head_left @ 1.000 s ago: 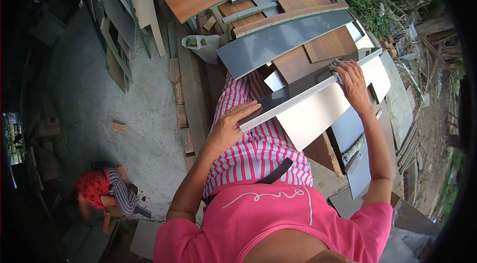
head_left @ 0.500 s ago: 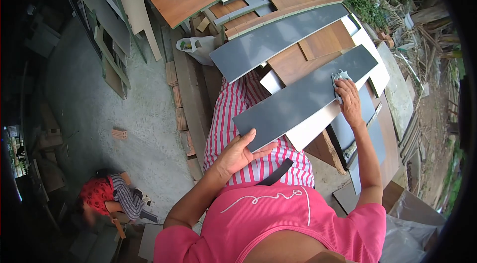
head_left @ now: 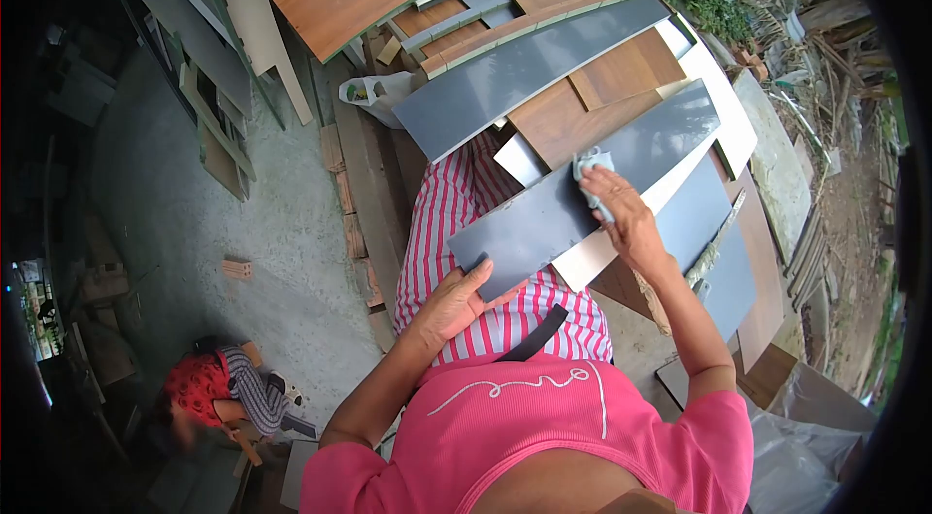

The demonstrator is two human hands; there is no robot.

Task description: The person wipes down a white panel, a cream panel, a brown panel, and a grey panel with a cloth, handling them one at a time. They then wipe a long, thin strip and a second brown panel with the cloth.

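Note:
A long dark grey board (head_left: 544, 223) lies slanted across my lap and over the stacked boards. Its near left corner is in the grip of my left hand (head_left: 459, 300), thumb on top and fingers beneath. My right hand (head_left: 622, 210) presses a crumpled pale cloth (head_left: 592, 167) onto the middle of the board's face, fingers bent over it. Under the board's right edge a white board (head_left: 581, 262) sticks out. Beyond it lies a second dark grey board (head_left: 524, 77), with brown wood-look panels (head_left: 629, 69) between the two.
A white plastic bag (head_left: 385, 97) stands left of the stack. Tall panels (head_left: 199, 29) lean at the upper left. Another person (head_left: 209, 388) is bent low on the concrete floor at lower left, near a brick (head_left: 236, 267). Plants and debris lie at the right.
My right hand and the cloth have slid along the board toward my left hand. The board has shifted slightly left. My left hand keeps its hold.

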